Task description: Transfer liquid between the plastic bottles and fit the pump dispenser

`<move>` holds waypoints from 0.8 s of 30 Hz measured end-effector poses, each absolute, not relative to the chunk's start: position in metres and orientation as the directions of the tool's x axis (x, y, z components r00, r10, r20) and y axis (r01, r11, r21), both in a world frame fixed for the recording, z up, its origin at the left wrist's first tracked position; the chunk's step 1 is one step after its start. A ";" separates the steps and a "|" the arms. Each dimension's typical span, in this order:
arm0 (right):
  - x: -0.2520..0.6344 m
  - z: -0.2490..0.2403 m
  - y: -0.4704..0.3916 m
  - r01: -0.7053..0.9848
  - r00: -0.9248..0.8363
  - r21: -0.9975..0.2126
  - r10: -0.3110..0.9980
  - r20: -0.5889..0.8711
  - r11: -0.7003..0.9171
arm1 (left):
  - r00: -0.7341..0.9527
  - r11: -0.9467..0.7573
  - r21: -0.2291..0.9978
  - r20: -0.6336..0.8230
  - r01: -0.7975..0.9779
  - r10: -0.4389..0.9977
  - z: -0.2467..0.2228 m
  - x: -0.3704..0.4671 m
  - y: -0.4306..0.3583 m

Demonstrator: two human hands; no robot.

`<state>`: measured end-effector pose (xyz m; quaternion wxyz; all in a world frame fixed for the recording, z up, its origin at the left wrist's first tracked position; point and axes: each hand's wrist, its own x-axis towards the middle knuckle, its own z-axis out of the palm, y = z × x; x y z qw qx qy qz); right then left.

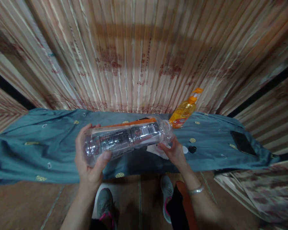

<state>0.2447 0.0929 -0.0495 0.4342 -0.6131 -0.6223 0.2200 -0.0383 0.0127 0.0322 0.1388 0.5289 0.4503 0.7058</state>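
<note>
A large clear plastic bottle with a printed label and an orange strip lies sideways in the air between my hands, its neck pointing right. My left hand wraps round its base, thumb on the near side. At the neck end, the fingers of my right hand grip the bottle from below. Partly hidden beneath the bottle is a whitish cloth or paper. Just beyond the neck stands a pump bottle of yellow-orange liquid with an orange top.
A teal patterned cloth covers the narrow table. A dark flat phone-like object lies at the right. Small white and black round items sit near my right hand. Pleated curtains hang behind; a patterned bundle is at lower right.
</note>
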 end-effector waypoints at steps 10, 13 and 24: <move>0.246 -0.051 0.093 0.564 0.113 -0.809 0.955 0.274 0.165 | -0.409 -0.560 0.781 0.623 0.277 0.667 0.032 -0.039 0.014; 0.246 -0.051 0.093 0.573 0.111 -0.802 0.953 0.282 0.170 | -0.409 -0.543 0.796 0.604 0.267 0.684 0.032 -0.038 0.013; 0.245 -0.049 0.092 0.556 0.119 -0.816 0.957 0.265 0.157 | -0.407 -0.533 0.793 0.609 0.295 0.681 0.030 -0.040 0.013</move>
